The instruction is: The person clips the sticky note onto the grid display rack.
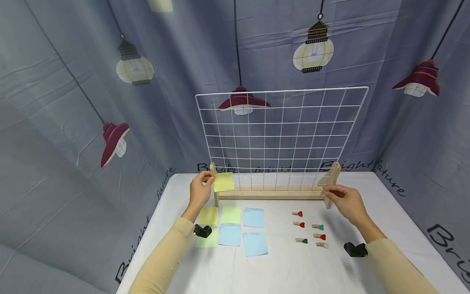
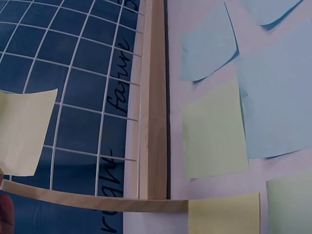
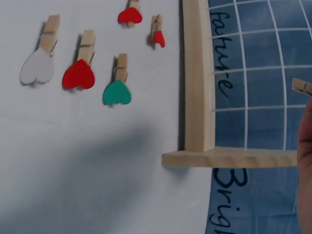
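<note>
My left hand [image 1: 201,188] pinches a yellow sticky note [image 1: 223,182] by its left edge, in front of the lower left corner of the white wire grid [image 1: 273,136]. In the left wrist view that note [image 2: 27,134] hangs before the wires, and only a bit of fingertip shows. My right hand [image 1: 345,202] pinches a small wooden clothespin [image 3: 302,86] near the stand's right foot [image 1: 332,179]; most of the pin is hidden by the fingers. Between the hands runs the stand's wooden bar [image 1: 271,194].
Yellow, green and blue sticky notes [image 1: 230,234] lie in rows on the white table [image 1: 282,273] at left. Several clothespins with red, green and white hearts, such as a red one [image 1: 320,237], lie at right. A patterned grey-blue curtain [image 1: 176,122] surrounds the table.
</note>
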`<act>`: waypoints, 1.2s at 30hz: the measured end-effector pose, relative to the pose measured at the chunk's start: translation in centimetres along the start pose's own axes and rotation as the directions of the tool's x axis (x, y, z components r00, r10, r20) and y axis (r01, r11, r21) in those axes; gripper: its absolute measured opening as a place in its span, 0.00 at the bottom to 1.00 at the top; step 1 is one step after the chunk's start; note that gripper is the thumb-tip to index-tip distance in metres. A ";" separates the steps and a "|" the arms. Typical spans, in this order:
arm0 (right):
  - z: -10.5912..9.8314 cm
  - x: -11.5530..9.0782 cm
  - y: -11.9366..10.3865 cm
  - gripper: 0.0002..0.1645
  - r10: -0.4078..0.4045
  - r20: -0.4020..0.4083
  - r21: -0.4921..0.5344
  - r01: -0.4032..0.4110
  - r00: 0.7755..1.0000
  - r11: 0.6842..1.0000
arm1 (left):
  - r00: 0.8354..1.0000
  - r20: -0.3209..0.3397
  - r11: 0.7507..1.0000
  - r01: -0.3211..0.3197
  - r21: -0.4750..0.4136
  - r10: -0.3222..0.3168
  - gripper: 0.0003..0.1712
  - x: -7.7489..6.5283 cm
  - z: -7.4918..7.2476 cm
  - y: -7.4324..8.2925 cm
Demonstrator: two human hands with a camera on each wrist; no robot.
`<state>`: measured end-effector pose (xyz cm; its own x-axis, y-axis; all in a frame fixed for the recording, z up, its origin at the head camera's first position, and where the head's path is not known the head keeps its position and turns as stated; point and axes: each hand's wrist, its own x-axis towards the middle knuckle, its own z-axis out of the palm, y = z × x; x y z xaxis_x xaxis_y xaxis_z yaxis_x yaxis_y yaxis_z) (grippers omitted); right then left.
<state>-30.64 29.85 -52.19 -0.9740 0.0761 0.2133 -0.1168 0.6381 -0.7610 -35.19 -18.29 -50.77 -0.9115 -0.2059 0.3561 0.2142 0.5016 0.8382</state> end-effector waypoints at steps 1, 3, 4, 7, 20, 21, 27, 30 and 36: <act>0.0 0.1 -0.2 0.17 -0.006 -0.001 0.001 0.006 1.000 1.000 | 1.000 0.001 1.000 -0.005 -0.004 0.005 0.06 0.1 0.0 0.2; 0.1 0.2 -0.6 0.17 -0.017 -0.002 0.005 0.017 1.000 1.000 | 1.000 0.001 1.000 -0.014 -0.011 0.014 0.06 0.2 0.1 0.5; 0.1 0.2 -0.8 0.17 -0.027 0.000 0.010 0.027 1.000 1.000 | 1.000 0.001 1.000 -0.019 -0.013 0.019 0.06 0.3 0.1 0.7; 0.2 0.3 -1.6 0.16 -0.068 0.001 0.026 0.067 0.998 0.997 | 1.000 0.005 1.000 -0.019 -0.012 0.019 0.05 0.4 0.2 1.0; -0.1 1.2 -4.3 0.17 -0.128 0.061 0.056 0.125 0.990 0.991 | 1.000 0.022 0.999 0.000 -0.049 0.001 0.04 1.0 0.5 1.6; -0.1 1.2 -4.4 0.17 -0.124 0.066 0.055 0.120 0.990 0.991 | 1.000 0.019 0.999 0.000 -0.054 0.001 0.04 1.0 0.6 1.7; 0.6 1.5 -5.1 0.18 -0.106 0.108 0.052 0.100 0.989 0.994 | 1.000 0.001 0.997 -0.016 -0.071 0.016 0.03 1.1 0.7 2.0; 0.9 1.6 -5.4 0.20 -0.097 0.126 0.053 0.091 0.987 0.994 | 1.000 0.006 0.998 -0.019 -0.064 0.020 0.04 1.2 0.8 2.2; 1.0 1.9 -6.0 0.22 -0.113 0.141 0.060 0.106 0.984 0.993 | 0.999 0.010 0.998 -0.030 -0.061 0.031 0.05 1.5 0.9 2.7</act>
<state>-32.02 25.42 -47.81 -0.9721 -0.1053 0.2096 -0.2305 0.5957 -0.7694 -36.32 -16.44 -48.34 -0.9080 -0.1819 0.3775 0.2624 0.4556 0.8506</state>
